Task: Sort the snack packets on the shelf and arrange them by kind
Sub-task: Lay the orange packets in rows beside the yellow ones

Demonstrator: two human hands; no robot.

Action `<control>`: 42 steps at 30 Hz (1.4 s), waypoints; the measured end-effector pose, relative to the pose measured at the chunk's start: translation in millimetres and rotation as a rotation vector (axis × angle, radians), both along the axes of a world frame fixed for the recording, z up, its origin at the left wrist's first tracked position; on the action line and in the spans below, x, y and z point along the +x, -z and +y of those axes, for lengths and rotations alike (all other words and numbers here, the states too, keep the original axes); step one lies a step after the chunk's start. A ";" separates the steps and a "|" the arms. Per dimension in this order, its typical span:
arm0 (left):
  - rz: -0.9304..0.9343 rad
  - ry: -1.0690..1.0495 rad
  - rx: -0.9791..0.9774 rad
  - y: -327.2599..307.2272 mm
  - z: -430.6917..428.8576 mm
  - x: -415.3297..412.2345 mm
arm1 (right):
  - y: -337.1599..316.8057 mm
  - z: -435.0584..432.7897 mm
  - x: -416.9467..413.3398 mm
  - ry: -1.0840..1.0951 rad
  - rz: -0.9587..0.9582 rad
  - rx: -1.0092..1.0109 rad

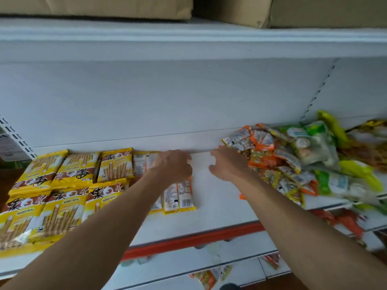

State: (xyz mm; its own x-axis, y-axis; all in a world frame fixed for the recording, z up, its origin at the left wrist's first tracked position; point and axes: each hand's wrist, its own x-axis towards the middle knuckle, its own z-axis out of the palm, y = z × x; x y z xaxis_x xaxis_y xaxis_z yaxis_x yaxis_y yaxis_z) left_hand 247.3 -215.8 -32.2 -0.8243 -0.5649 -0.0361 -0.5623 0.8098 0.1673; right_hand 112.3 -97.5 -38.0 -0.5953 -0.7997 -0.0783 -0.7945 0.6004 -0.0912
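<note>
Far to the left of my fingers, the yellow wafer-stick packets (pixel 62 170) lie in two tidy rows, face up. My left hand (pixel 173 166) sits palm down on the row's right end, over the face-down yellow packets (pixel 180 195), whose long sides run away from me. The left fingers (pixel 187 159) curl over the far edge, and I cannot tell whether they pinch anything. Between my hands there is a bare strip of shelf (pixel 209 206). My right hand (pixel 228 164) hangs spread and empty, its fingers (pixel 214 152) pointing left. The jumbled orange packets (pixel 261 147) lie just right of that wrist and behind the palm, lying every which way. Green packets (pixel 314 143) are heaped farther right. I reckon the right hand is the nearer one, but it has to turn back rightward to reach the pile.
</note>
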 end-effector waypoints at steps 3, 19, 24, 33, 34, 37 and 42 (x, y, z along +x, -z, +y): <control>0.036 0.052 0.101 13.1 30.4 -31.4 | 13.8 54.5 -24.2 0.056 0.081 -0.040; 0.436 0.168 0.189 36.2 108.6 -159.8 | 96.5 146.5 -28.5 -0.181 0.001 -0.636; 0.506 0.167 0.157 52.4 100.7 -150.8 | 96.8 150.2 -30.8 -0.150 -0.080 -0.610; 1.225 -0.558 1.282 26.2 96.3 -102.3 | 98.9 151.7 -33.6 -0.193 -0.057 -0.650; 1.255 -0.553 1.380 24.7 96.0 -96.5 | 98.0 151.4 -33.4 -0.196 -0.073 -0.662; 1.303 -0.616 1.548 26.9 94.3 -82.2 | 92.5 149.9 -32.8 -0.189 -0.101 -0.684; 1.336 -0.685 1.717 34.0 92.9 -53.5 | 61.1 145.0 -32.5 -0.130 -0.033 -0.815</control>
State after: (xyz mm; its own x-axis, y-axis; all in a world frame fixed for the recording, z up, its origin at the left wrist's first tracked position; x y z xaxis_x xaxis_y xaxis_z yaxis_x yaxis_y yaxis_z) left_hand 193.8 -122.9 -66.2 -0.5468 -0.7299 -0.4103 0.3824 -0.6536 0.6531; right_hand 79.9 47.4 -99.2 -0.5019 -0.6754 0.5403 -0.8422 0.2393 -0.4831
